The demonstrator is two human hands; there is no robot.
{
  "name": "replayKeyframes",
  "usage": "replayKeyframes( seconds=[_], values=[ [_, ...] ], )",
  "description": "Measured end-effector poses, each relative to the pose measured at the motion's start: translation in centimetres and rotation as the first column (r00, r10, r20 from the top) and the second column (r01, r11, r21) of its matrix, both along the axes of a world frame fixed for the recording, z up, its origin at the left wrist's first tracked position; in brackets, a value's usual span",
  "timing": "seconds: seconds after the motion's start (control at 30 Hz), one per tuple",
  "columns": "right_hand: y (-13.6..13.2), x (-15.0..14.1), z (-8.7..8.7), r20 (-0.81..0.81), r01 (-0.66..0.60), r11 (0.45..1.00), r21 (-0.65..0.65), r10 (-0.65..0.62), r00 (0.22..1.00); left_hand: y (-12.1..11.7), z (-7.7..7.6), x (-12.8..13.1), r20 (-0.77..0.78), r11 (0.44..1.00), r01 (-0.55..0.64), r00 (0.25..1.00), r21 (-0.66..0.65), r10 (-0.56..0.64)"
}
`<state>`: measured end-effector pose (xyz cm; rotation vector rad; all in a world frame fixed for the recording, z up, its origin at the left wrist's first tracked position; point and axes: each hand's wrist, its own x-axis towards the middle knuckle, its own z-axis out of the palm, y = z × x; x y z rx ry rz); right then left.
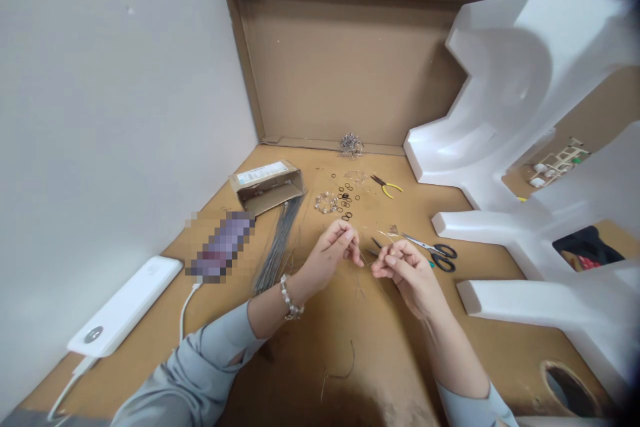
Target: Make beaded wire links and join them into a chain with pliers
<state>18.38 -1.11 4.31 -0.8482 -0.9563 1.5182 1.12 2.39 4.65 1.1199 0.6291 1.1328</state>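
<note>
My left hand [334, 255] is closed, its thumb and fingers pinched over the table. A thin wire [368, 253] spans the small gap to my right hand [407, 273], whose fingertips also pinch it. The wire is very fine, so its full course is hard to follow. Just beyond my hands lie a ring of clear beads [326, 202] and several small black rings [345, 197]. Scissors [440, 253] with black handles rest beyond my right hand, partly over a dark tool that my hand mostly hides. To the left, a bundle of grey wires [280, 247] lies on the table.
Yellow-handled pliers [387, 187] and a tangle of wire [351, 144] lie farther back. An open cardboard box [267, 190], a pixelated phone-like object [220, 250] and a white power bank [125, 307] are left. White foam pieces [500, 227] line the right; bent wire [345, 371] lies in front.
</note>
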Motion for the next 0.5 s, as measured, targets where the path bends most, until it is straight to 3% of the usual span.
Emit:
replayKeyframes(
  seconds=[0.13, 0.33, 0.5],
  values=[
    [-0.13, 0.04, 0.12, 0.142, -0.006, 0.999, 0.041, 0.000, 0.990, 0.00, 0.25, -0.07, -0.018, 1.000, -0.005, 1.000, -0.012, 0.005],
    [-0.26, 0.02, 0.37, 0.424, 0.017, 0.999, 0.033, -0.029, 0.905, -0.20, 0.39, -0.01, -0.034, 1.000, 0.020, 0.999, 0.014, -0.019],
    [-0.03, 0.23, -0.03, 0.363, 0.006, 1.000, -0.008, -0.002, 0.932, -0.36, 0.22, 0.03, -0.037, 0.998, 0.028, 0.999, 0.052, -0.026]
  ],
)
